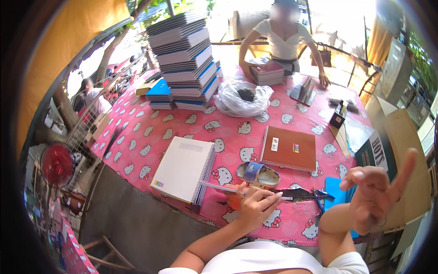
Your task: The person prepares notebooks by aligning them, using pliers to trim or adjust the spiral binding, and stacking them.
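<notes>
At lower centre, the left hand (255, 205) pinches a thin flat ruler-like strip (228, 187) on the pink patterned tablecloth (150, 132), while the right hand (376, 192) (lower right) hovers open, empty.

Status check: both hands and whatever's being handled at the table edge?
Left hand resting on thin ruler-like strip. Right hand raised, empty, fingers spread. Tape roll just behind strip; white spiral notebook alongside.

Spiral notebook (183, 168) left of tape roll (258, 174); closed notebook (289, 148) behind roll; notebook stack (185, 59) far left.
</notes>
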Available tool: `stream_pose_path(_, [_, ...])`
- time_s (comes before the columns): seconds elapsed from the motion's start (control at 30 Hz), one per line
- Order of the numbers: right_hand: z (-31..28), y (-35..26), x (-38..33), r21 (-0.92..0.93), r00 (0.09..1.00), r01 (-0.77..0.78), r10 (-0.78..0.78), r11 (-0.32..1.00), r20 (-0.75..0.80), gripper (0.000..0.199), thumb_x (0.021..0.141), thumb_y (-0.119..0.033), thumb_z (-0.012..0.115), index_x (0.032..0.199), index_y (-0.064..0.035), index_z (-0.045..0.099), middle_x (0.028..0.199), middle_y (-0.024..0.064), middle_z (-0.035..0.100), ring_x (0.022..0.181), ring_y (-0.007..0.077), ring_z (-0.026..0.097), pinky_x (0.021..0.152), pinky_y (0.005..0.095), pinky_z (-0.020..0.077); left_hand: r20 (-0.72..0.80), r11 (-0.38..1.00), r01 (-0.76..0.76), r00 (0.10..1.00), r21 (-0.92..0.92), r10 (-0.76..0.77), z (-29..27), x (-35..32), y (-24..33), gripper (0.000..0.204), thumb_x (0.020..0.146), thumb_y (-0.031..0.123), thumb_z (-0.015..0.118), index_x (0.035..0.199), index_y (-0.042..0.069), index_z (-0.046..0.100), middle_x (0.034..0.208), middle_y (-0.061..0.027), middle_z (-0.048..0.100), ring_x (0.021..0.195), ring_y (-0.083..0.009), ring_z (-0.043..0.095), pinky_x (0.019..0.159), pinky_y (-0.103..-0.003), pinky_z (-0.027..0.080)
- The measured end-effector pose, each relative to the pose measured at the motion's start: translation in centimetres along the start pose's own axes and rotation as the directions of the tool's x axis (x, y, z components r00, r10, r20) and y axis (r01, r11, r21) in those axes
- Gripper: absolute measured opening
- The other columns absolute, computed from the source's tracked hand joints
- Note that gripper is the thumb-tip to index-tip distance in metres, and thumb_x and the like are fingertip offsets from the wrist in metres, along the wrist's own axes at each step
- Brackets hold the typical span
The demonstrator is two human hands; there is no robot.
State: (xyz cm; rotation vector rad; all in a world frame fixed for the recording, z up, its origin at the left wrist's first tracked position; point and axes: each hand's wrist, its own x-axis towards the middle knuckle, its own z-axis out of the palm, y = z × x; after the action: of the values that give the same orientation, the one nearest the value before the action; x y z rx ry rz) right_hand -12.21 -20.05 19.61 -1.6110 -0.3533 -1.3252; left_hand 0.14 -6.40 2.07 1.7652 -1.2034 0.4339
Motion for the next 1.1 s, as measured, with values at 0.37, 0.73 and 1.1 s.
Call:
stream_pose_path(0.37, [-1.1,7.6,-10.4,-0.642,0.548,-0.528,0.800,0.556,0.243,0.031,0.074,-0.016,0.075,0.100,-0.0040,0.062,0.093,0.0145,0.060,0.088,0.0274,0.062,0.070,0.0368,0.0490,-0.008,0.996,-0.008,1.000,0.093,0.008,-0.2,-0.5,-0.6,0.025,0.076,0.027,0.074,0.096,0.013,0.070,0.086,0.0028,0.066,0.082,-0.0131,0.059,0.083,-0.033,0.030])
stream_pose_path(0.73, [-0.2,8.4,-11.0,-0.676,0.817,-0.237,0.520,0.698,0.249,0.016,0.070,0.000,0.073,0.083,-0.0008,0.064,0.073,0.0113,0.060,0.061,0.0252,0.060,0.053,0.0317,0.0457,0.018,0.999,0.017,1.000,0.039,-0.018,-0.7,-0.1,-1.0,0.017,0.070,0.021,0.079,0.083,0.014,0.071,0.079,0.0032,0.067,0.077,-0.0144,0.058,0.081,-0.032,0.031])
stream_pose_path(1.1, [-1.6,8.4,-12.9,-0.661,0.764,-0.253,0.565,0.707,0.312,0.026,0.072,-0.004,0.072,0.094,-0.0040,0.058,0.087,0.0116,0.056,0.074,0.0293,0.060,0.059,0.0368,0.0478,0.071,0.999,0.022,0.997,0.035,-0.024,-0.4,-0.5,-1.0,0.030,0.068,0.020,0.078,0.095,0.013,0.069,0.083,0.0028,0.065,0.081,-0.0159,0.059,0.085,-0.037,0.031])
